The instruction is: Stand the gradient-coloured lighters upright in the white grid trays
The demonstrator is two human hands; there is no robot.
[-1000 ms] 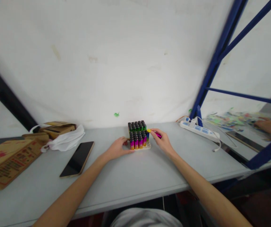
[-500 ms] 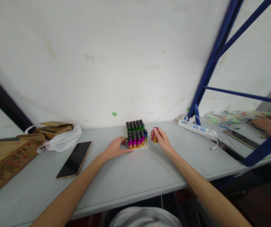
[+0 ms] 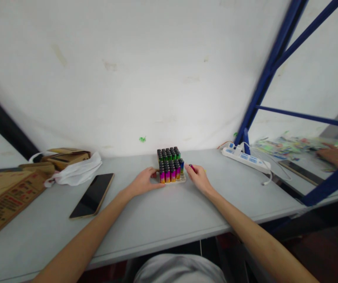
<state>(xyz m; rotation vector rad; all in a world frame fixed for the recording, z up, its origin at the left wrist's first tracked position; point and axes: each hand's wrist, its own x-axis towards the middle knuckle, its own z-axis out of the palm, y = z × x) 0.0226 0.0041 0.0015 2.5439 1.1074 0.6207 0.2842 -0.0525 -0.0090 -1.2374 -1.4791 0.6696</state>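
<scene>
Small upright lighters with black tops stand packed in a pale tray [image 3: 181,180]. The front rows of lighters [image 3: 168,175] are purple fading to orange, those behind are green, and a few at the right are blue. My left hand [image 3: 143,181] curls round the tray's front left corner, thumb along the front edge, fingers at the left side. Just right of the tray, my right hand [image 3: 198,179] is closed on one purple and yellow lighter [image 3: 192,168]. It lies tilted in the fingers, mostly hidden by them. Several slots show at the tray's front right.
A black phone [image 3: 92,195], a white plastic bag [image 3: 79,169] and cardboard boxes [image 3: 12,196] lie to the left. At the right are a power strip [image 3: 245,158], a blue metal frame [image 3: 253,102] and, past it, another person's hands [image 3: 333,155].
My right hand has turned the lighter from upright to tilted and moved slightly closer to the tray. My left hand has stayed at the tray's corner.
</scene>
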